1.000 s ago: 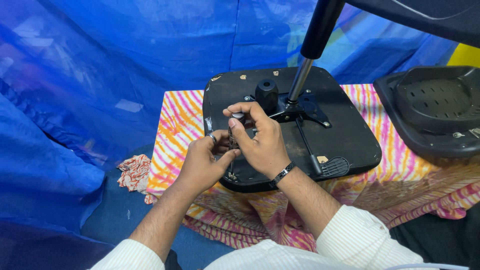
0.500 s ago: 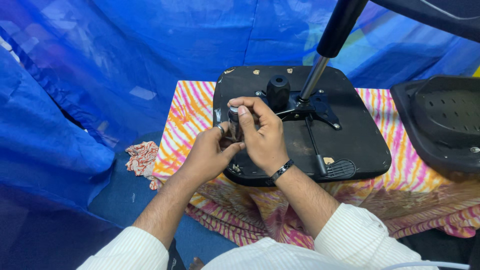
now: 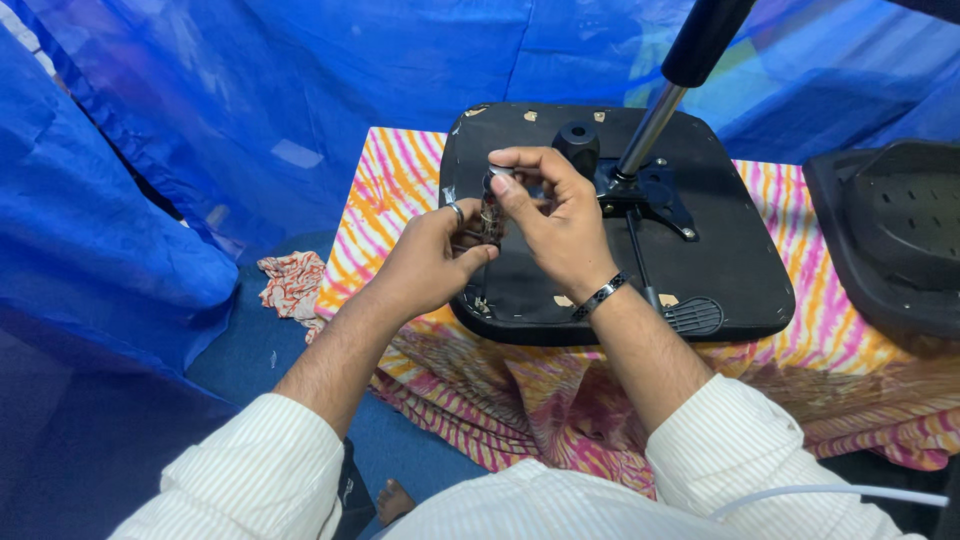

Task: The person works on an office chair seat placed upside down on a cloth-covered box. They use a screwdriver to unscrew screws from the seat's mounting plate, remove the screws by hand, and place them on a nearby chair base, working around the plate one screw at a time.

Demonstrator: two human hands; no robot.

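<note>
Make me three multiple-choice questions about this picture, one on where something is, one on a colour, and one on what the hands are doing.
1. Where does the black seat base lie?
A. on the striped cloth
B. on a wooden bench
C. in a box

2. What colour is the sheet hung behind it?
A. green
B. blue
C. white

3. What are the hands doing?
A. resting flat and empty
B. both pinching a small dark part
C. gripping the metal rod

Answers: 1 A, the cloth shows all round the base. 2 B, the sheet is plainly blue. 3 B, the left hand and right hand meet on the part.
</note>
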